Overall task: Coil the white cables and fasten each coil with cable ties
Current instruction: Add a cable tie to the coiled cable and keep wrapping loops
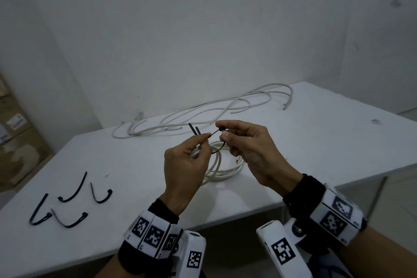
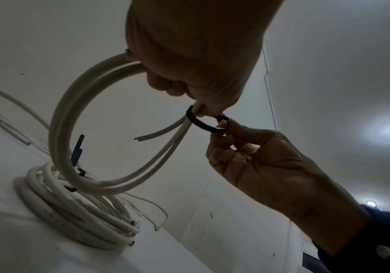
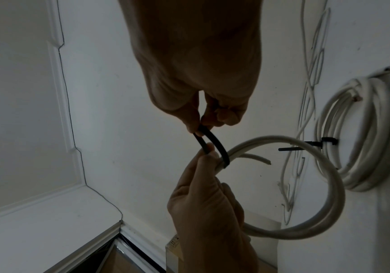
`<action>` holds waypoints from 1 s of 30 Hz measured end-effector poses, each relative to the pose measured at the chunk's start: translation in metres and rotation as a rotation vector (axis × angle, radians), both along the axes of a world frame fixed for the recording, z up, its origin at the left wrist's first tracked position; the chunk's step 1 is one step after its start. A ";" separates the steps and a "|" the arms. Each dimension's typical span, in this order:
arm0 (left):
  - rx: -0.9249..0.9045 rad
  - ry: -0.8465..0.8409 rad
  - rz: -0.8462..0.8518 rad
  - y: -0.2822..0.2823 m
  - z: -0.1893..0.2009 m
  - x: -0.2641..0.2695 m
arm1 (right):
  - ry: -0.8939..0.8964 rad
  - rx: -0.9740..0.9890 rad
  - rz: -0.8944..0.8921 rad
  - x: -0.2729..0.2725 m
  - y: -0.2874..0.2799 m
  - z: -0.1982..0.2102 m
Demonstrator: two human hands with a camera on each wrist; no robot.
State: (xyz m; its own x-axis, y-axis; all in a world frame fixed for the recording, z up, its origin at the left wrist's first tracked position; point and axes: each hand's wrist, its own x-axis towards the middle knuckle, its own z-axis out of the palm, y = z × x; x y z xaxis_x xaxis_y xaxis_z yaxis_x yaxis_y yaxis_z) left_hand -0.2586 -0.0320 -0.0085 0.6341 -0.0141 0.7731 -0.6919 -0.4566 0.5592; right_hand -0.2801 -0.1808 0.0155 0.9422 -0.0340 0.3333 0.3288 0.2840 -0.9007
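Above the table's (image 1: 316,142) middle, left hand (image 1: 182,169) curled round a small white coil (image 2: 77,118), pinching 1 end of a black cable tie (image 2: 198,122) looped about it; right hand (image 1: 250,149) pinching the tie's head. Below on the surface, 1 larger coil (image 2: 72,208) already tied with a black tie. Toward the far edge, loose white cables (image 1: 203,115); near the left corner, 4 spare black ties (image 1: 67,201).
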 end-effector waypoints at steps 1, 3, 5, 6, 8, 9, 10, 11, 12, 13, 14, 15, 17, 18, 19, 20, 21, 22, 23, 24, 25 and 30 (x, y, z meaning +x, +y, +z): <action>0.009 -0.005 0.003 0.000 0.000 0.000 | 0.008 -0.005 0.001 0.001 -0.001 0.000; 0.015 -0.019 0.016 0.000 0.000 0.000 | 0.023 0.004 0.006 0.002 -0.002 -0.002; 0.020 -0.032 0.026 -0.001 0.001 -0.001 | 0.037 0.013 0.009 0.002 -0.003 -0.005; 0.027 -0.037 0.028 -0.002 0.001 -0.001 | 0.044 0.007 0.007 0.002 -0.003 -0.006; 0.042 -0.040 0.032 -0.003 0.001 -0.002 | 0.061 -0.016 0.003 0.002 -0.003 -0.009; 0.047 -0.038 0.033 -0.003 0.000 -0.002 | 0.068 -0.029 0.004 0.002 -0.003 -0.010; 0.050 -0.036 0.031 -0.003 0.000 -0.003 | 0.074 -0.041 0.008 0.002 -0.004 -0.011; 0.058 -0.035 0.027 -0.004 0.001 -0.004 | 0.080 -0.054 0.012 0.002 -0.004 -0.012; 0.073 -0.039 0.021 -0.005 0.001 -0.005 | 0.086 -0.068 0.018 0.002 -0.004 -0.012; 0.091 -0.044 0.014 -0.006 0.001 -0.006 | 0.088 -0.083 0.026 0.002 -0.004 -0.012; 0.101 -0.044 0.008 -0.007 0.001 -0.007 | 0.085 -0.100 0.037 0.001 -0.004 -0.012; 0.099 -0.037 0.003 -0.007 0.001 -0.007 | 0.075 -0.115 0.048 0.000 -0.004 -0.011; 0.084 -0.016 -0.007 -0.006 0.001 -0.006 | 0.051 -0.145 0.055 -0.001 -0.005 -0.008; 0.079 0.004 -0.016 -0.005 0.002 -0.005 | 0.036 -0.156 0.039 0.000 -0.006 -0.006; 0.063 0.040 -0.035 -0.005 0.004 -0.006 | 0.018 -0.162 0.009 0.000 -0.008 -0.004; 0.037 0.092 -0.062 -0.005 0.007 -0.006 | -0.005 -0.167 -0.027 0.001 -0.010 -0.001; 0.001 0.154 -0.104 -0.005 0.011 -0.008 | -0.029 -0.184 -0.054 0.002 -0.012 0.001; -0.043 0.226 -0.153 -0.005 0.014 -0.008 | -0.055 -0.220 -0.066 0.003 -0.014 0.005; -0.092 0.307 -0.207 -0.005 0.017 -0.010 | -0.083 -0.277 -0.073 0.005 -0.015 0.007; -0.144 0.388 -0.257 -0.006 0.020 -0.011 | -0.111 -0.349 -0.086 0.006 -0.015 0.010; -0.191 0.455 -0.302 -0.005 0.021 -0.012 | -0.141 -0.429 -0.118 0.008 -0.016 0.012; -0.358 0.587 -0.389 -0.004 0.022 -0.009 | -0.252 -0.719 -0.238 0.011 -0.015 0.019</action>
State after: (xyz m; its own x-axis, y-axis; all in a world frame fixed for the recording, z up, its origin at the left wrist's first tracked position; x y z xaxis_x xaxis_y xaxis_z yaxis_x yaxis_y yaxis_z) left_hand -0.2681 -0.0360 0.0138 0.9406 -0.1319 0.3129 -0.3111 0.0343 0.9498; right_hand -0.2688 -0.1958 0.0349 0.8301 0.0794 0.5519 0.5256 -0.4421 -0.7268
